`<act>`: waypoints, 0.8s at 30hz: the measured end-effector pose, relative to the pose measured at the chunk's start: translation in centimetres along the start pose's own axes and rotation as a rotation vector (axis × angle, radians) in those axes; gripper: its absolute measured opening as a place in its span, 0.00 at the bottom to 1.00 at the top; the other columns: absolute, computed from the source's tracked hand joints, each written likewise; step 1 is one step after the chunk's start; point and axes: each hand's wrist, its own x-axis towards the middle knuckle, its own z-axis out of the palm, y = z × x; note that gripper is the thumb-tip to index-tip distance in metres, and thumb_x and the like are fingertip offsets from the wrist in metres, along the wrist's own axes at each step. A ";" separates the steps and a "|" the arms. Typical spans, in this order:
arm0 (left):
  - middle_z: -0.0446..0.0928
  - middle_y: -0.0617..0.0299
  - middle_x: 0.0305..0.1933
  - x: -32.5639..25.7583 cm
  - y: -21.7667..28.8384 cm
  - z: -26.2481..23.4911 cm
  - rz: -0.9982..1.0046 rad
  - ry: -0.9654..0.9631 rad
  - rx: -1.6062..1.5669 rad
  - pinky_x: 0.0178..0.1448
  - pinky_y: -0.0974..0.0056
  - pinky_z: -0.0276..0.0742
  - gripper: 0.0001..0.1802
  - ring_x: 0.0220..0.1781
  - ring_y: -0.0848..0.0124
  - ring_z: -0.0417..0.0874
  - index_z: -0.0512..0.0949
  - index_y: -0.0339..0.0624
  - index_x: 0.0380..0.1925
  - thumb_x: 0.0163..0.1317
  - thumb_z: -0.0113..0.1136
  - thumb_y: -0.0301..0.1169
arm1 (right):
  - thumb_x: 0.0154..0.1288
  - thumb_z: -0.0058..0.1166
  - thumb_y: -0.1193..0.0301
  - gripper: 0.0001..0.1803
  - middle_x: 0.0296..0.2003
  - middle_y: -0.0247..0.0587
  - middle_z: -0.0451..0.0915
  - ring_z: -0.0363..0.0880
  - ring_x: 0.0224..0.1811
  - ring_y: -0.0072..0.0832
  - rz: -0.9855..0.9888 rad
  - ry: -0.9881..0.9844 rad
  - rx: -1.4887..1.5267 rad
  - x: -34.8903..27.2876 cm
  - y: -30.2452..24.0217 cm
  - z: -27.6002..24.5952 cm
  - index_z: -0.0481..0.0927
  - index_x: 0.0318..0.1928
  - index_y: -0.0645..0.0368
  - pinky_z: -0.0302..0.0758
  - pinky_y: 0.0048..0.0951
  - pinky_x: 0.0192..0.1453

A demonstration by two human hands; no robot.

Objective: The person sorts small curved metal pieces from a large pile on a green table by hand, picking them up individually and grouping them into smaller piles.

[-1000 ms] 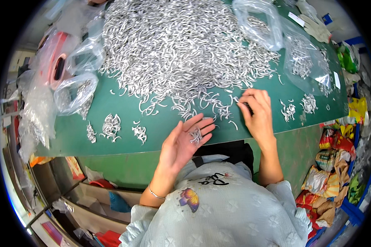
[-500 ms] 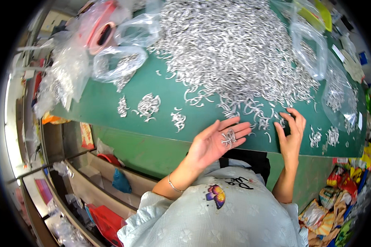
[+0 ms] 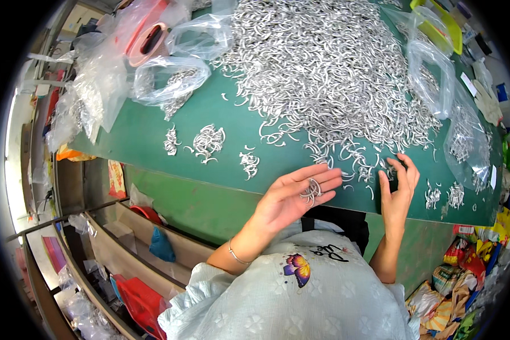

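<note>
My left hand [image 3: 292,195] is turned palm up just in front of the table edge, its fingers slightly bent. Several curved silver metal pieces [image 3: 311,191] rest in it, near the base of the fingers. Over the near edge of the big heap of curved metal pieces [image 3: 328,73], my right hand [image 3: 399,184] has its thumb and fingers apart. A few loose pieces [image 3: 387,169] show between them, seemingly on the table; the fingertips may be touching some.
Small piles [image 3: 208,143] lie left on the green table [image 3: 153,130], with others [image 3: 432,196] at the right. Clear plastic bags [image 3: 173,82] flank the heap, beside a pink basket [image 3: 147,45] and a yellow-green tray [image 3: 442,25]. Below left stand wooden compartments [image 3: 136,255]; colourful packages [image 3: 464,255] lie right.
My left hand has tilted and its fingers have curled a little around the metal pieces. The right hand stays at the heap's edge with little change. The whole view has shifted slightly.
</note>
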 end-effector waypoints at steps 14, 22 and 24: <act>0.59 0.72 0.19 -2.5 1.9 -0.4 0.076 0.300 0.136 0.19 0.76 0.50 0.12 0.19 0.83 0.55 0.76 0.36 0.46 0.75 0.47 0.32 | 0.58 0.62 0.79 0.17 0.55 0.45 0.73 0.69 0.55 0.43 0.029 -0.081 0.032 -0.2 -0.1 -0.3 0.80 0.49 0.62 0.66 0.39 0.61; 0.75 0.65 0.34 -3.8 9.5 -3.3 0.723 0.727 0.733 0.38 0.73 0.69 0.14 0.33 0.77 0.73 0.77 0.37 0.52 0.75 0.48 0.33 | 0.58 0.61 0.79 0.17 0.55 0.46 0.72 0.68 0.56 0.43 0.055 -0.091 0.043 -0.3 0.0 -0.6 0.79 0.49 0.62 0.65 0.39 0.62; 0.75 0.61 0.38 -3.9 11.1 -6.2 0.829 0.813 1.164 0.44 0.69 0.70 0.15 0.39 0.73 0.75 0.77 0.37 0.52 0.75 0.46 0.32 | 0.59 0.61 0.79 0.16 0.55 0.46 0.72 0.68 0.57 0.43 0.047 -0.105 0.043 -0.3 -0.1 -0.4 0.79 0.49 0.62 0.65 0.39 0.62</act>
